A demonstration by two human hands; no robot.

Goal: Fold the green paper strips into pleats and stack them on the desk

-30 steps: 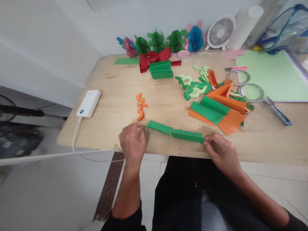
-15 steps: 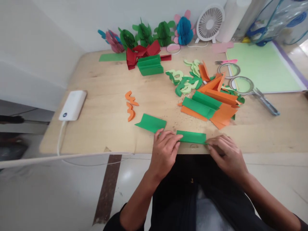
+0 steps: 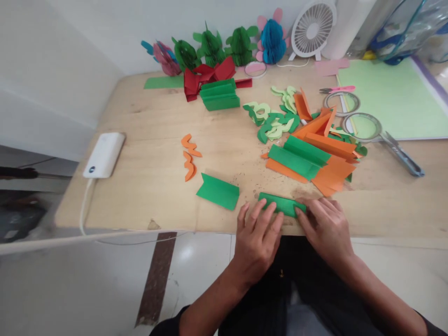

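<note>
Pressing a narrow green paper strip against the bench, close to its front edge.
Touching the strip's left part with spread fingertips of the left hand, laid flat rather than gripping; pinching its right end between thumb and fingers of the right hand. Noting a creased green sheet loose just left of the strip, with orange wavy cut-outs beyond, and folded papers piled past the right hand.
</note>
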